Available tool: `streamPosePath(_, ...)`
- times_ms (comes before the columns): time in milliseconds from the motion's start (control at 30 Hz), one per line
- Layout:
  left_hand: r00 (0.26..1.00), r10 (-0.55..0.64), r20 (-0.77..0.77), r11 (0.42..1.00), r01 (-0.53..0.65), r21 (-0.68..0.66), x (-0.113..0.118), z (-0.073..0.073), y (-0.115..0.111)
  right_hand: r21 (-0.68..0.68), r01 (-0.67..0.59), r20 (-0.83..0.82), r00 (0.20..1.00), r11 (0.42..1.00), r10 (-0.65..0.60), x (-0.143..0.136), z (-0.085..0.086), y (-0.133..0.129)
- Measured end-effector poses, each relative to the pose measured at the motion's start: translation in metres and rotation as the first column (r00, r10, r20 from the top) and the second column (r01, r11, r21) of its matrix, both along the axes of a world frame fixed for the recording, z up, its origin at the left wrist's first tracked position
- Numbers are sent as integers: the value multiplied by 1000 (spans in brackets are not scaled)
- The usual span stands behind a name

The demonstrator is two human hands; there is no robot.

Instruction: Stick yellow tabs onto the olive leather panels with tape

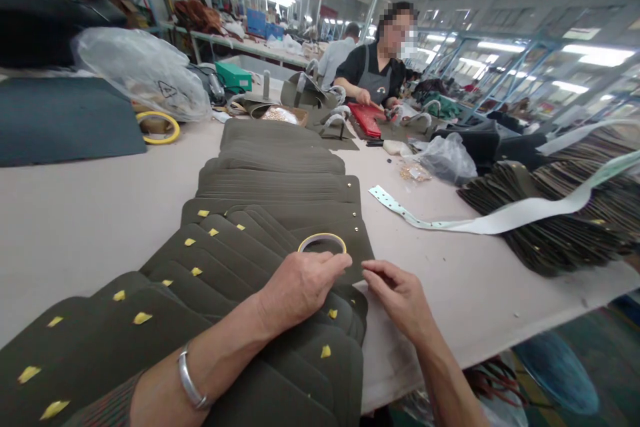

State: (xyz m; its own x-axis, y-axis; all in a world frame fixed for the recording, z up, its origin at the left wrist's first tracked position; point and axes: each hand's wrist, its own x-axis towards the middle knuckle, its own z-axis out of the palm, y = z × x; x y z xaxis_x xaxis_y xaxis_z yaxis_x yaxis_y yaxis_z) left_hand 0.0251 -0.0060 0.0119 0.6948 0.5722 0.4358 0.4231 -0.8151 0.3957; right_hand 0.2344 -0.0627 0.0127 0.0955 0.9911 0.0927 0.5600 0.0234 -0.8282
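My left hand is closed on a narrow roll of yellow tape, held above overlapping dark olive panels. Small torn bits of yellow tape dot many of these panels. Just to the right, over the panels' edge, my right hand has thumb and forefinger pinched together. Whether a scrap of tape sits between those fingertips is too small to make out. Gold studs show near the right edges of the farther panels.
A wide yellow tape roll and a plastic bag lie at the back left. On the right, a pale strip runs over stacked dark pieces. Across the table, a co-worker handles a red piece.
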Motion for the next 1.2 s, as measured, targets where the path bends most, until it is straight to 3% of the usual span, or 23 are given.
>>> streamPosePath(67,1000,-6,27,1000,6,2,0,0,-1,125,-7,-29,1000,992,10,-9,2,1)
streamPosePath(167,1000,7,10,1000,-7,4,1,1,-2,279,-141,79,989,950,123,-21,6,4)
streamPosePath(333,999,41,-23,999,-41,-22,2,2,-4,364,-244,213,961,899,174,-30,5,8)
streamPosePath(500,1000,9,0,996,-9,-92,4,1,-4,438,-208,297,952,874,78,-33,-6,9)
streamPosePath(667,996,59,-62,994,-64,-92,7,0,-3,486,-137,322,946,863,-30,-35,-14,7)
streamPosePath(767,995,86,-49,996,-87,-15,9,2,-3,414,-34,202,978,910,-56,-38,-12,4)
streamPosePath(833,996,89,-28,995,-87,54,10,3,-4,255,78,-18,997,964,-76,-41,-8,3)
streamPosePath(967,996,86,36,987,-90,136,12,3,-7,-74,121,-433,890,990,-141,-46,-3,7)
streamPosePath(1067,993,84,79,982,-96,163,12,2,-12,-131,164,-505,838,978,-208,-39,-4,14)
streamPosePath(1200,991,131,35,981,-135,141,14,0,-11,-192,269,-466,821,944,-329,-7,-9,23)
